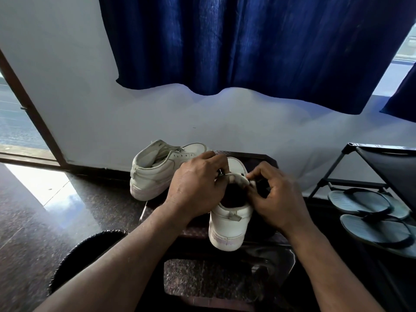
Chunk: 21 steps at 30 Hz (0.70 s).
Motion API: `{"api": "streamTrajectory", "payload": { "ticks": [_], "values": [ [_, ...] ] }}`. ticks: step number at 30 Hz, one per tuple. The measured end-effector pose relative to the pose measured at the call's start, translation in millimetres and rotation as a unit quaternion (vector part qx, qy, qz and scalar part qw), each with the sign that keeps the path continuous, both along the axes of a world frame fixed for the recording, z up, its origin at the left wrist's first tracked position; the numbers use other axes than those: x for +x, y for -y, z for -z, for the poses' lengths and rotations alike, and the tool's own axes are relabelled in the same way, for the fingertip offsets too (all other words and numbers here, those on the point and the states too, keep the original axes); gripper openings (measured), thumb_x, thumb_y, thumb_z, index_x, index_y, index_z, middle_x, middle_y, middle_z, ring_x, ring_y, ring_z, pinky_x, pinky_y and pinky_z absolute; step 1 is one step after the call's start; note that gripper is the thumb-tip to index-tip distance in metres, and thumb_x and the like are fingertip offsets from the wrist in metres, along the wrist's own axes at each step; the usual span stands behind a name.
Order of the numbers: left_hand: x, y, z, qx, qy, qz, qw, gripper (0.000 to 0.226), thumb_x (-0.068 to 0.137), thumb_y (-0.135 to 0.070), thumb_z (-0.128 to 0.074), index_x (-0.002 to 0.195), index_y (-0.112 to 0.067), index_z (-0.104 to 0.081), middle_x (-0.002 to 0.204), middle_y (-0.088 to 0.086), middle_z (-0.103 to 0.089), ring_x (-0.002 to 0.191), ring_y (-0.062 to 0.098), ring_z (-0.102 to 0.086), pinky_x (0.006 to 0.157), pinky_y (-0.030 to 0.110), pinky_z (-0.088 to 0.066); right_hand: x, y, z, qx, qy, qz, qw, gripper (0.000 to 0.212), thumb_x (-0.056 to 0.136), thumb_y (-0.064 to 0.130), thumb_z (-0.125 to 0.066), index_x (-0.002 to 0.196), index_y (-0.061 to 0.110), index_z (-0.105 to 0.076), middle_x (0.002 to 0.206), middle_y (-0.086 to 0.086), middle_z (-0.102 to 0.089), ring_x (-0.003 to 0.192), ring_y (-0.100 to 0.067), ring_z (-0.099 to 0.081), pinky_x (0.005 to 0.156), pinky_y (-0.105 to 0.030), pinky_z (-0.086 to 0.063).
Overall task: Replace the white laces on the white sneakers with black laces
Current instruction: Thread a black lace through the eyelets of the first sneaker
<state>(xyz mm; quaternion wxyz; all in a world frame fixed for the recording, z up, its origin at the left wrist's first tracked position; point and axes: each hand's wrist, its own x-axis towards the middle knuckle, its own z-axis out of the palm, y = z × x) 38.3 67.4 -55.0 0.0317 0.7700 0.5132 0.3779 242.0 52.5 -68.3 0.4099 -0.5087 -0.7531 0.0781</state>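
White sneakers [225, 224], two; left hand [198, 188], right hand [279, 199].

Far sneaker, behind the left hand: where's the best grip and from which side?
Take the far sneaker by its heel collar, from the near left, fingers inside the opening and thumb outside. It stands upright with the heel turned that way and the mouth open upward; the toe points away.

Person, two arms in view.
Left forearm [126, 255]: bare, uncovered up to the frame edge.
Right forearm [326, 266]: likewise bare.
Left hand [195, 188]: bare; knuckles and tendons raised on its back.
Right hand [279, 199]: bare; knuckles creased.
Dark, rough-edged rounded shape [85, 255] below the left forearm: clothed knee or not, cannot tell.
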Motion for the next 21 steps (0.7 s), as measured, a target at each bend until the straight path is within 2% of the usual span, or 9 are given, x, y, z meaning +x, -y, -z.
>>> {"api": "streamTrajectory", "payload": {
  "ticks": [3, 6, 8, 12, 16, 21],
  "values": [
    [0.2, -3.6, 1.5, -0.051, 0.080, 0.024, 0.995, 0.017, 0.081, -0.035, -0.081, 0.081, -0.028, -0.066, 0.074, -0.011, -0.055, 0.069, 0.011, -0.055, 0.061, 0.030, -0.045, -2.6, -2.1, -0.5, -0.006, 0.006, 0.001, 1.000, 0.022, 0.084, 0.034, -0.082, 0.101, 0.031, -0.069, 0.091, 0.018, -0.067, 0.087, 0.002, -0.062, 0.070, -0.013, -0.046],
    [-2.8, -3.2, 0.1, -0.122, 0.140, 0.055, 0.981, 0.017, 0.082, -0.037, -0.085, 0.082, -0.028, -0.071, 0.067, -0.005, -0.061, 0.062, 0.010, -0.052, 0.059, 0.026, -0.042, -6.5, -3.7, 2.1, 0.003, 0.019, -0.001, 1.000, 0.028, 0.086, 0.039, -0.073, 0.114, 0.038, -0.074, 0.098, 0.017, -0.063, 0.089, 0.000, -0.063, 0.075, -0.021, -0.052],
    [-6.5, -1.3, -1.1, -0.171, 0.155, 0.082, 0.970, 0.016, 0.082, -0.035, -0.086, 0.088, -0.029, -0.072, 0.064, -0.007, -0.058, 0.058, 0.009, -0.047, 0.056, 0.024, -0.038, -10.4, -4.4, 3.0, 0.016, 0.021, 0.012, 1.000, 0.022, 0.086, 0.041, -0.068, 0.104, 0.034, -0.078, 0.095, 0.017, -0.061, 0.084, -0.003, -0.062, 0.071, -0.027, -0.053],
    [-11.7, 0.5, -2.6, -0.206, 0.136, 0.077, 0.966, 0.025, 0.081, -0.015, -0.084, 0.096, -0.031, -0.072, 0.057, -0.016, -0.049, 0.054, 0.003, -0.042, 0.053, 0.016, -0.034, -16.0, -7.0, 5.9, 0.043, 0.027, 0.056, 0.997, 0.013, 0.088, 0.036, -0.068, 0.089, 0.026, -0.075, 0.088, 0.011, -0.064, 0.076, -0.014, -0.063, 0.064, -0.039, -0.054],
    [-13.0, 3.1, -4.4, -0.213, 0.126, 0.088, 0.965, 0.032, 0.079, -0.007, -0.079, 0.099, -0.031, -0.070, 0.061, -0.015, -0.048, 0.056, 0.004, -0.044, 0.057, 0.032, -0.045, -12.9, -9.1, 8.4, 0.031, -0.012, 0.110, 0.993, 0.008, 0.089, 0.032, -0.076, 0.087, 0.025, -0.074, 0.085, 0.010, -0.067, 0.069, -0.013, -0.060, 0.063, -0.039, -0.053],
    [-9.2, 3.5, -2.4, -0.188, 0.125, 0.075, 0.971, 0.030, 0.077, -0.008, -0.077, 0.096, -0.030, -0.068, 0.060, -0.016, -0.051, 0.056, 0.005, -0.045, 0.056, 0.024, -0.039, -16.6, -11.2, 8.8, 0.024, -0.017, 0.130, 0.991, 0.007, 0.087, 0.027, -0.078, 0.083, 0.024, -0.072, 0.082, 0.010, -0.067, 0.069, -0.011, -0.058, 0.064, -0.034, -0.050]
  ]
}}
